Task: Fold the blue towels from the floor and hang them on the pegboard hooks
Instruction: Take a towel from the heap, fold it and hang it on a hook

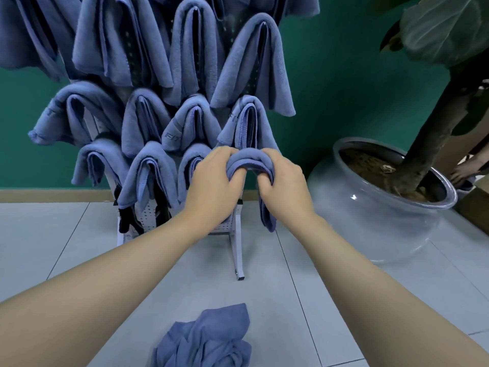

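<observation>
Head | left grip, right grip clamped on folded towel; pot holds tree

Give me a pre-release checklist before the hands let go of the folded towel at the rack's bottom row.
1. Both hands grip the folded towel: ok, left hand and right hand pinch its top fold.
2. Towel draped over a hook: cannot tell, the hook is hidden.
3. Towel folded: ok, its tail hangs straight on the right.
4. Neighbouring hung towel undisturbed: ok.
5. Floor towels finished: not ok, a crumpled towel remains.
6. Plant pot clear of the hands: ok.
</observation>
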`<state>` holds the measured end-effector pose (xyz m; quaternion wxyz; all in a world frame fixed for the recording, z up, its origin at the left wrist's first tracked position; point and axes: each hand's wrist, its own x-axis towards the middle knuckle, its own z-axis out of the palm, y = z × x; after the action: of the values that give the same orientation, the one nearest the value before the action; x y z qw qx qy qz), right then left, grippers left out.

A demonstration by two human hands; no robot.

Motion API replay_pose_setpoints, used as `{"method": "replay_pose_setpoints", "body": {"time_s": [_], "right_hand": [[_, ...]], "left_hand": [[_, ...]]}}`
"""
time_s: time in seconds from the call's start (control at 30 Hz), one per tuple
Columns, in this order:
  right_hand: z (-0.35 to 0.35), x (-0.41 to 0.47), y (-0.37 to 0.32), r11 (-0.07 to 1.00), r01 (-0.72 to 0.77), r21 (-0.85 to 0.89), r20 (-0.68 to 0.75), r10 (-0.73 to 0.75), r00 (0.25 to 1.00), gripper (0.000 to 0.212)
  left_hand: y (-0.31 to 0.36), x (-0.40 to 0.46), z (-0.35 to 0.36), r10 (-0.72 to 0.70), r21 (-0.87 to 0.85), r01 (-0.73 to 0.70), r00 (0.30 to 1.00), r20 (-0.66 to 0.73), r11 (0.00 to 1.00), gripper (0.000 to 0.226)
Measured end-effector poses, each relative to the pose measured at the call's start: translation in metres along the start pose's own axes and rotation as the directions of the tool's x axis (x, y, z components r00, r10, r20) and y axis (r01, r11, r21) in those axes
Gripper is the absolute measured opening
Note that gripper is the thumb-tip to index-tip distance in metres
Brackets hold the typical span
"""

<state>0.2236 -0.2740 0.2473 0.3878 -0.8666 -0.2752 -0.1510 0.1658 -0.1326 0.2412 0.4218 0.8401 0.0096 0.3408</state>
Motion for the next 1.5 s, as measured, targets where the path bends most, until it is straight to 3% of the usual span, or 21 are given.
{"method": "replay_pose_setpoints", "body": {"time_s": [0.1, 0.2, 0.3, 0.53, 0.77, 0.93, 1.03, 1.2, 1.37, 1.5], "right_hand": [[0.004, 0.019, 0.014, 0.998, -0.026, 0.054, -0.012, 0.027, 1.0, 0.028], [0.012, 0.033, 0.027, 0.997, -0.03, 0.068, -0.006, 0.03, 1.0, 0.032], [0.02, 0.045, 0.038, 1.0, 0.006, 0.028, 0.023, -0.006, 1.0, 0.036], [0.038, 0.07, 0.056, 0.995, 0.063, -0.08, 0.075, -0.057, 0.996, 0.035], [0.046, 0.087, 0.066, 0.995, 0.095, 0.019, 0.059, -0.096, 0.994, 0.038], [0.036, 0.097, 0.063, 0.979, 0.202, 0.035, 0.023, -0.203, 0.979, 0.04], [0.033, 0.101, 0.062, 0.968, 0.245, 0.057, 0.018, -0.246, 0.969, 0.043], [0.039, 0.102, 0.064, 0.973, 0.219, 0.075, 0.05, -0.223, 0.973, 0.039], [0.055, 0.1, 0.079, 0.99, 0.112, 0.085, 0.168, -0.125, 0.978, 0.03], [0.065, 0.099, 0.083, 0.997, 0.068, 0.045, 0.145, -0.074, 0.987, 0.03]], "left_hand": [[0.0, 0.015, 0.017, -0.09, -0.065, 0.089, 0.996, -0.013, 0.994, 0.008], [-0.006, 0.027, 0.029, -0.146, -0.1, 0.147, 0.989, 0.009, 0.984, 0.022], [-0.018, 0.036, 0.036, -0.16, -0.062, 0.16, 0.987, 0.011, 0.985, 0.027], [-0.045, 0.049, 0.052, -0.187, 0.074, 0.191, 0.981, -0.053, 0.979, 0.006], [-0.051, 0.056, 0.06, -0.16, 0.033, 0.166, 0.978, -0.13, 0.986, 0.01], [-0.043, 0.054, 0.049, 0.004, 0.156, 0.025, 0.983, -0.182, 0.987, 0.012], [-0.038, 0.054, 0.043, 0.016, 0.156, 0.015, 0.981, -0.194, 0.988, 0.013], [-0.041, 0.058, 0.045, -0.067, 0.17, 0.1, 0.979, -0.192, 0.98, 0.014], [-0.06, 0.062, 0.056, -0.181, 0.234, 0.204, 0.977, -0.116, 0.951, 0.007], [-0.069, 0.069, 0.063, -0.22, 0.2, 0.246, 0.965, -0.145, 0.948, 0.007]]}}
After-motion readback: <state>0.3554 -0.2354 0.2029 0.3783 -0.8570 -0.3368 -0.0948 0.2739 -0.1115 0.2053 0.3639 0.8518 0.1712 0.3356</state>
